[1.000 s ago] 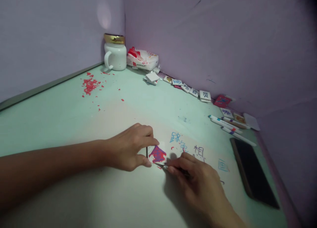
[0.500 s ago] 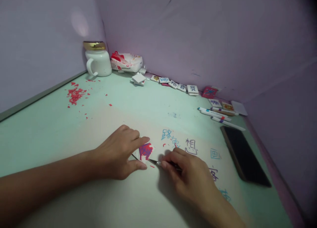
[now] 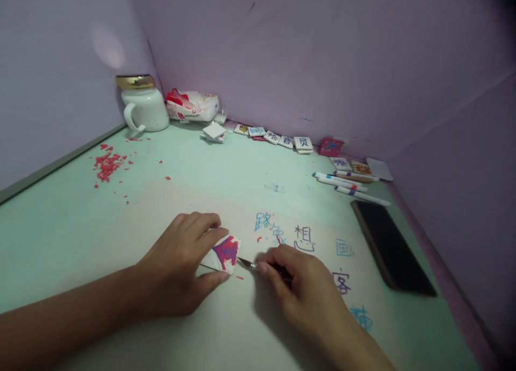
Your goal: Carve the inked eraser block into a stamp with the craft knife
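Note:
My left hand grips a small square tile by its edges, thumb at the near side and fingers at the far side. Its top is red with purple strokes, and white shows where the red is gone. In my right hand is a craft knife, held like a pen. The blade's tip points at the tile's right edge; I cannot tell whether it touches. A thin red shaving lies on the table just below the blade.
Blue and purple characters are written on the table. A phone and several markers lie right. Along the back wall are carved tiles, a tissue pack and a lidded mug. Red scraps lie left.
The tile has turned in my left hand, showing more of its white part. The knife tip has come away from the tile's near corner to its right side. The view has shifted slightly.

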`<action>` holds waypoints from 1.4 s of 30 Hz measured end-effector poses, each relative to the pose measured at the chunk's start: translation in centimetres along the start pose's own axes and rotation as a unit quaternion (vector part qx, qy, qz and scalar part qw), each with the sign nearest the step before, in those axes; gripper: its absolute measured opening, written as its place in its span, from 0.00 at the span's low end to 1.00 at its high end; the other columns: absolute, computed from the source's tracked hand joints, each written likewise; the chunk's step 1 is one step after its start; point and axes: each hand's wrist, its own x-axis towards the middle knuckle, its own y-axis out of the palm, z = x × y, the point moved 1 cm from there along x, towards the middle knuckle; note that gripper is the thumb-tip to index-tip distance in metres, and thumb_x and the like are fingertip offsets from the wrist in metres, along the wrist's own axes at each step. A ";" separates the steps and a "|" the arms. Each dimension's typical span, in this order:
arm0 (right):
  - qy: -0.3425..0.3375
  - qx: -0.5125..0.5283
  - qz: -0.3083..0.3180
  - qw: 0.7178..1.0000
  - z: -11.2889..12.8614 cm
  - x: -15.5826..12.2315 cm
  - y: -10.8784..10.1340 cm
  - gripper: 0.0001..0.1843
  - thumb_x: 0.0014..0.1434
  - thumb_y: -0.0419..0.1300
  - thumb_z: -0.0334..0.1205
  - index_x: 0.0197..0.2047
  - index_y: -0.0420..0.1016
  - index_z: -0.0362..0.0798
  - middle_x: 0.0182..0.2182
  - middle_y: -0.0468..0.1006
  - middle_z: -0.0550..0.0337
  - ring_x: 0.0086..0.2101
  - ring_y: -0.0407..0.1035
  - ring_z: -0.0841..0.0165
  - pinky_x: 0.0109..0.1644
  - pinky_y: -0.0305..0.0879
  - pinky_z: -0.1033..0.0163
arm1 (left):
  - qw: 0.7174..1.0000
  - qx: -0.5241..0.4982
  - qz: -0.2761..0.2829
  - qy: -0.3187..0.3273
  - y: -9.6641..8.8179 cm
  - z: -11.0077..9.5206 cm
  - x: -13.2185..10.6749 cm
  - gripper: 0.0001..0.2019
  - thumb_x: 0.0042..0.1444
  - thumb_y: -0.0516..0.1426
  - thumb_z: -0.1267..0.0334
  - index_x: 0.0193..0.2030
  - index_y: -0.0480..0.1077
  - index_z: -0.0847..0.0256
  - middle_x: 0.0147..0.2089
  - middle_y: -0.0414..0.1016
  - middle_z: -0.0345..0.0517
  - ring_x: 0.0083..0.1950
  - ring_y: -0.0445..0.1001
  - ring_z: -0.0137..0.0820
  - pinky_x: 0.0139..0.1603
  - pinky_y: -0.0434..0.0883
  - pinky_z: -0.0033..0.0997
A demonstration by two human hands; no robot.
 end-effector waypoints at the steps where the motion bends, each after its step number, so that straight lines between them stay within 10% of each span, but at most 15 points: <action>1: -0.001 -0.004 -0.020 1.000 -0.1 0.0 0.2 0.11 0.60 0.53 0.37 0.32 0.76 0.53 0.26 0.77 0.64 0.26 0.67 0.70 0.30 0.55 0.65 | 1.000 -0.007 0.002 0.001 0.0 0.0 0.1 0.16 0.55 0.57 0.64 0.51 0.66 0.61 0.50 0.67 0.54 0.48 0.66 0.46 0.48 0.62 0.48; 22: 0.001 -0.042 -0.101 0.994 -0.2 0.0 1.6 0.12 0.61 0.52 0.42 0.31 0.76 0.54 0.27 0.71 0.63 0.24 0.66 0.69 0.27 0.53 0.64 | 1.000 -0.005 0.001 0.010 0.0 0.2 0.4 0.14 0.53 0.60 0.65 0.48 0.69 0.60 0.45 0.69 0.51 0.44 0.68 0.43 0.45 0.64 0.44; 42: -0.009 0.011 -0.039 0.999 -0.5 -1.3 0.8 0.11 0.60 0.54 0.41 0.32 0.78 0.54 0.28 0.73 0.63 0.27 0.68 0.69 0.30 0.57 0.64 | 1.000 0.027 0.009 0.011 0.0 0.4 0.4 0.13 0.55 0.59 0.61 0.47 0.70 0.61 0.47 0.71 0.51 0.46 0.70 0.43 0.47 0.64 0.42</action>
